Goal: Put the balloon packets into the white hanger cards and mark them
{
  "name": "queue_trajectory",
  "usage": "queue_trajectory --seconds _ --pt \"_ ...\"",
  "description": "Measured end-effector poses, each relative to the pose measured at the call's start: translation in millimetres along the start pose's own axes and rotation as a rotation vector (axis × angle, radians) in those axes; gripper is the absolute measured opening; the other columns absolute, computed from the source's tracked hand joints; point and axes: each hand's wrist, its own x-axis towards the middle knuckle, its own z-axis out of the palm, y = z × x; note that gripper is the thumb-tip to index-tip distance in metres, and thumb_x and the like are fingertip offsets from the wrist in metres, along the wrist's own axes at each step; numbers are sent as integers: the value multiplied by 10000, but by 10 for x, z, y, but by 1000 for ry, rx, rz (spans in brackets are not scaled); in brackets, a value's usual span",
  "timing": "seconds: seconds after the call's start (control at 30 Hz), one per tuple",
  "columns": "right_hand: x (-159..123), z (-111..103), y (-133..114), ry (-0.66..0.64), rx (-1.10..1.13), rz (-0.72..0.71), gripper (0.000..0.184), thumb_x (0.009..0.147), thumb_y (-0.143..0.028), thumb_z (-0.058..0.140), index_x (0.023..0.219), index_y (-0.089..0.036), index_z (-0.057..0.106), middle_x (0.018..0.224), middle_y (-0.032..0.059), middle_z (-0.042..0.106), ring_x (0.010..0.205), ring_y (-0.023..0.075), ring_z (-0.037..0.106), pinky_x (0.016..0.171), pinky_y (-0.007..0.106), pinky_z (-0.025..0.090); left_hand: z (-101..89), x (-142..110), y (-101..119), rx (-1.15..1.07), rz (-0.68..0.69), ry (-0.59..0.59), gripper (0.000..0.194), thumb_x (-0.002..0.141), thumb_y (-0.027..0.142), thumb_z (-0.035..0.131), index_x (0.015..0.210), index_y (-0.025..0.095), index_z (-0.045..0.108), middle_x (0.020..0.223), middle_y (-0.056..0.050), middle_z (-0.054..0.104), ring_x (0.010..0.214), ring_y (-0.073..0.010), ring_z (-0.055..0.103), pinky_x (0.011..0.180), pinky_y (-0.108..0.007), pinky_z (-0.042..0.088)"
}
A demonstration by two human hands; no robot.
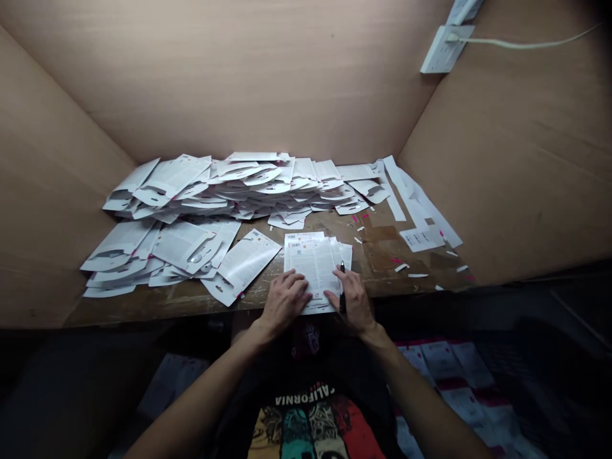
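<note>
Before me, at the table's front edge, lies a small stack of white printed cardboard packets (313,264), its sheets slightly fanned. My left hand (285,298) rests on the stack's left side, fingers stretched over the top packet and thumb near its lower edge. At the right side, my right hand (354,298) holds a slim black pen-like tool (342,287) upright against the fingers, while its thumb and fingertips touch the packets. Whether the tool is a pen or a knife cannot be told. Another packet pair (248,261) lies at an angle left of the stack.
A long heap of white packets (258,178) lines the back, with another pile (119,255) at left. Paper strips (418,197), a label sheet (423,239) and scraps lie right. Cardboard walls (268,76) enclose the table (162,303). Bagged packets (442,360) sit below at right.
</note>
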Motion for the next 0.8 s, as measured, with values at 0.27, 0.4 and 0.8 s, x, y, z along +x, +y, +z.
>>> queue_trajectory --seconds 0.27,0.4,0.8 --pt "-86 -26 -128 54 -5 237 423 1039 -464 559 1356 -186 587 1296 181 689 1236 359 628 1045 558 498 41 225 -122 -190 -300 105 673 918 439 693 1490 128 522 1510 -207 539 1455 -376 455 1225 -546 357" --pt "38 -38 -298 47 168 311 427 1012 -459 594 1336 -181 606 1303 184 696 1218 347 653 1052 517 517 37 354 9 -296 -381 58 790 858 386 734 1541 116 444 1443 -204 554 1378 -356 532 1186 -490 410" --pt "556 27 -203 -9 1065 848 579 659 -477 910 1098 -212 644 968 79 792 864 302 750 757 431 621 23 251 -74 -507 -422 47 888 833 426 752 1557 70 383 1560 -286 467 1481 -420 442 1237 -567 328"
